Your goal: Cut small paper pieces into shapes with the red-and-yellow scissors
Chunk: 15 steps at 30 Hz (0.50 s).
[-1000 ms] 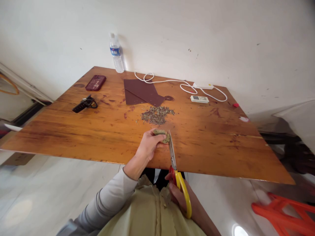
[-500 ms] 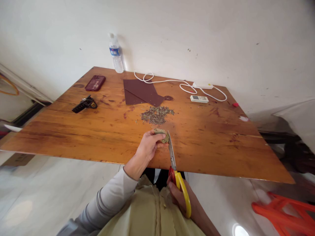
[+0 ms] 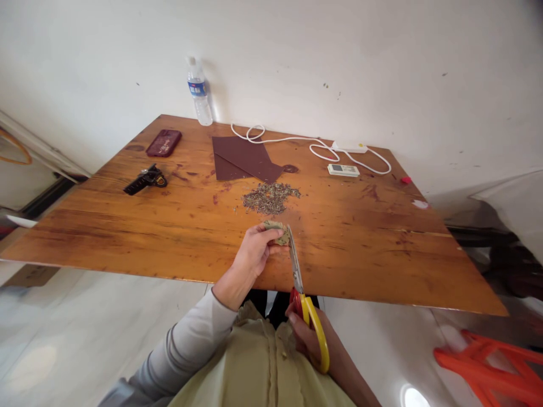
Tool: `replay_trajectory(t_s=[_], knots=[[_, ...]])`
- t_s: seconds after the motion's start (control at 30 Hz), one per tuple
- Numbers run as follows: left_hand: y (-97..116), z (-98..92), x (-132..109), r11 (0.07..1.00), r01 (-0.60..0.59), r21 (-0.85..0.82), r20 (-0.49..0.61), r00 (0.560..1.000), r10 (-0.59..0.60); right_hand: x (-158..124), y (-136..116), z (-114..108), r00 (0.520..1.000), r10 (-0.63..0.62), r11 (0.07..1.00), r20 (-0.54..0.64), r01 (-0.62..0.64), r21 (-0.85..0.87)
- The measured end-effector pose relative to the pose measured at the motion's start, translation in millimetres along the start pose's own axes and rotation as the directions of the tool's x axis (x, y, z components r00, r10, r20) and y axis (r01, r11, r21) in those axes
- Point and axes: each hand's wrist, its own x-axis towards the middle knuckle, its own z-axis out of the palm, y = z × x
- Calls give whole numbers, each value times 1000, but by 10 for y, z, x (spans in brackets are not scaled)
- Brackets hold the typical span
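Observation:
My left hand (image 3: 253, 250) pinches a small greenish-tan patterned piece (image 3: 271, 228), thin and perhaps folded, over the front part of the table; its exact kind I cannot make out. My right hand (image 3: 304, 333), below the table's front edge, is wrapped round the handles of scissors (image 3: 317, 333) with one yellow and one red grip. Their blades point away from me, nearly closed, with the tips at the right edge of the piece. Just beyond lies a loose heap of thin brown-grey shreds (image 3: 271, 199) on the wood.
On the wooden table (image 3: 373, 254) are two dark red sheets (image 3: 237, 158), a phone case (image 3: 163, 143), a black clamp-like holder (image 3: 146, 179), a water bottle (image 3: 198, 93), a white power strip (image 3: 349, 148) and a remote (image 3: 343, 170). An orange stool (image 3: 487, 362) stands at lower right.
Both hands, with the piece and scissors, have shifted very slightly left. The blades stay at the piece's right edge, and the heap looks the same.

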Motion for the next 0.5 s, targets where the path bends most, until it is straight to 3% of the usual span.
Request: replay_trajectory(t_s=[0.23,0.5], knots=[[14,6,-11,999,-28,25,-2,1000,28,70,-44,100,1000,-11,1000,-12,11,-22],[55,36,-12,997,-63,49,-47,997,65,-24,-209,61,998,-65,994,-8,65,-86]])
